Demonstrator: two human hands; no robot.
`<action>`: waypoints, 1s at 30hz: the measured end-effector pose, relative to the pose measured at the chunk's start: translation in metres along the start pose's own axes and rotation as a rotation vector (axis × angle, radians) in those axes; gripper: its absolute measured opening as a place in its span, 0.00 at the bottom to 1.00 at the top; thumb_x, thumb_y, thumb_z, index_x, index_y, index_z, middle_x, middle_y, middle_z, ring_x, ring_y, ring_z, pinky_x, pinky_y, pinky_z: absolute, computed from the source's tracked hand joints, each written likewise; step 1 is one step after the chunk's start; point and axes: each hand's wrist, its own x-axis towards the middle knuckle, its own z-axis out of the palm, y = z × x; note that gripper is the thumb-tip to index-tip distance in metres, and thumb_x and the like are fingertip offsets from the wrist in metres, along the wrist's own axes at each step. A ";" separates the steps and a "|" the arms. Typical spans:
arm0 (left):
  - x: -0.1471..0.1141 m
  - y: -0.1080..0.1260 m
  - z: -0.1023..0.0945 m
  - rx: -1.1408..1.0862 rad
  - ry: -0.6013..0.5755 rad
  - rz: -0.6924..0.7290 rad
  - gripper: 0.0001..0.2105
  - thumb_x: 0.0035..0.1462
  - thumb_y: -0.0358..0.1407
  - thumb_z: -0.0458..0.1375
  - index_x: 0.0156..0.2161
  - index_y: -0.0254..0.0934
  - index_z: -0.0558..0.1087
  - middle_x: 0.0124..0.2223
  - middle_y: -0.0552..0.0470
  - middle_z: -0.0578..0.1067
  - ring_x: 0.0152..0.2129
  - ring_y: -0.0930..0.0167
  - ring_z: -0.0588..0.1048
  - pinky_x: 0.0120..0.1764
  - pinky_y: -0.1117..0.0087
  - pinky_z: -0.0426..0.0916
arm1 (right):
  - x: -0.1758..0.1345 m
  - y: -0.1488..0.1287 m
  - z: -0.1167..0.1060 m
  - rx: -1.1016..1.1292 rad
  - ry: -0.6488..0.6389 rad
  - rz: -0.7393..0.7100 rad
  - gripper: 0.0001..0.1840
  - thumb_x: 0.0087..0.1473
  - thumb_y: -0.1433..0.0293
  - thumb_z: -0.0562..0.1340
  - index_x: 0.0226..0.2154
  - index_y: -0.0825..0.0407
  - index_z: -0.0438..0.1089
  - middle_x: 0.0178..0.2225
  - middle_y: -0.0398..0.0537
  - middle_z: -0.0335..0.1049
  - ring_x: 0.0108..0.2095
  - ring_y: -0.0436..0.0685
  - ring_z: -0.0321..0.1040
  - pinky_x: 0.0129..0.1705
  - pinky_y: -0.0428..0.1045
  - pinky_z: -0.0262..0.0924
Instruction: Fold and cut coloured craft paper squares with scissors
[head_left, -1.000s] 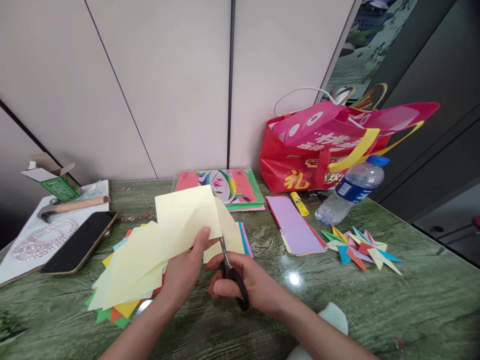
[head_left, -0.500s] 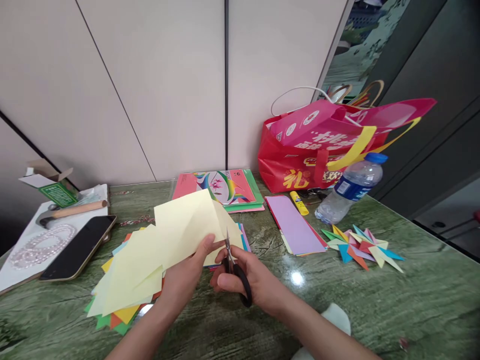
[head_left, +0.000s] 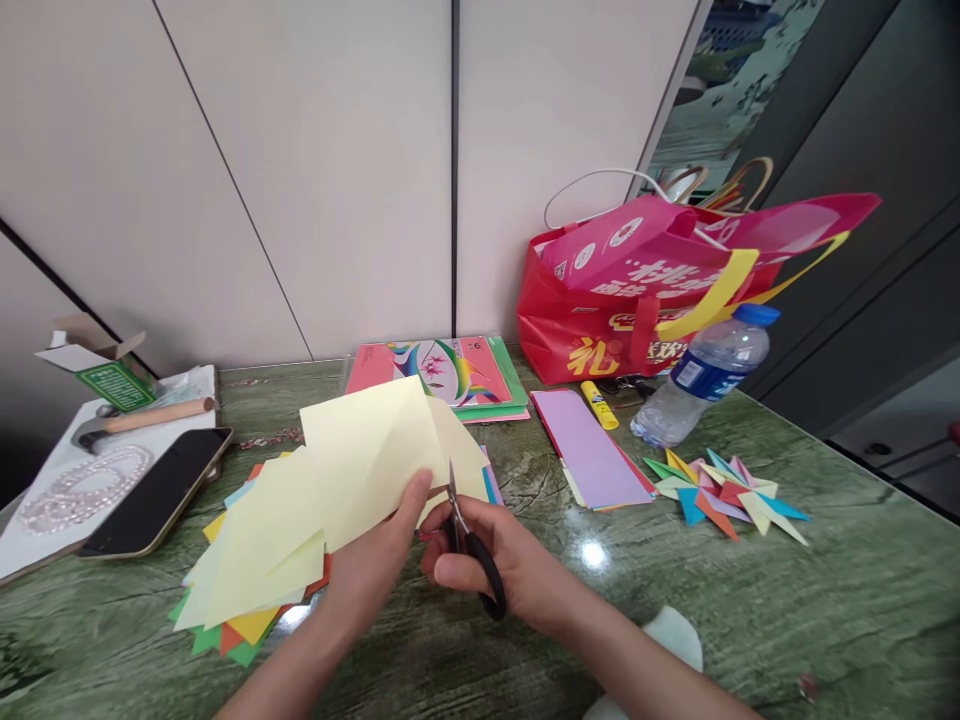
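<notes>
My left hand (head_left: 386,535) is closed on a sheet of pale yellow paper (head_left: 367,440), its thumb pressed on the front near the right edge. In my right hand (head_left: 487,555) is a pair of black-handled scissors (head_left: 484,565), fingers in the loops. The blades point up at the right edge of the sheet. Beneath and to the left lies a fanned pile of coloured paper (head_left: 255,570), pale yellow on top. Another pale yellow sheet (head_left: 461,450) shows behind the blades, over coloured paper partly hidden by my hands.
At the back lies a paper pack (head_left: 435,372). Purple strips (head_left: 592,450), a glue stick (head_left: 598,405), a water bottle (head_left: 701,375), a red bag (head_left: 585,330) and folded paper pieces (head_left: 727,490) are on the right. Leftward are a phone (head_left: 157,490), a hammer (head_left: 150,420), beads (head_left: 86,490) and a small box (head_left: 105,370).
The held sheet has shifted slightly left and its right edge now sits a little differently against the scissor blades. The scissors have barely moved. Both hands keep their grip.
</notes>
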 end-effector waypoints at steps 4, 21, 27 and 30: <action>-0.002 0.001 0.000 0.082 0.036 -0.034 0.24 0.46 0.51 0.54 0.46 0.39 0.68 0.55 0.47 0.65 0.55 0.65 0.58 0.58 0.63 0.44 | -0.001 0.000 0.000 0.021 -0.007 0.010 0.22 0.36 0.60 0.69 0.33 0.54 0.64 0.25 0.41 0.61 0.26 0.48 0.54 0.27 0.44 0.49; -0.003 0.002 0.000 0.106 0.066 -0.066 0.27 0.46 0.51 0.54 0.49 0.37 0.66 0.55 0.45 0.65 0.54 0.64 0.60 0.57 0.63 0.46 | -0.002 0.000 0.001 0.061 -0.005 0.024 0.22 0.34 0.63 0.70 0.33 0.52 0.64 0.25 0.40 0.62 0.26 0.48 0.57 0.28 0.44 0.52; -0.004 0.003 0.001 0.111 0.082 -0.062 0.26 0.46 0.50 0.55 0.48 0.37 0.67 0.55 0.45 0.66 0.54 0.63 0.59 0.58 0.62 0.46 | -0.002 -0.001 0.001 0.055 -0.008 0.030 0.24 0.32 0.63 0.71 0.33 0.53 0.64 0.25 0.40 0.62 0.26 0.48 0.57 0.28 0.44 0.52; -0.004 0.005 0.000 0.102 0.080 -0.045 0.24 0.45 0.49 0.55 0.46 0.38 0.68 0.55 0.47 0.66 0.55 0.63 0.59 0.58 0.63 0.45 | -0.001 -0.001 0.001 0.033 -0.004 0.023 0.23 0.35 0.61 0.69 0.33 0.53 0.64 0.25 0.40 0.62 0.25 0.48 0.56 0.27 0.44 0.50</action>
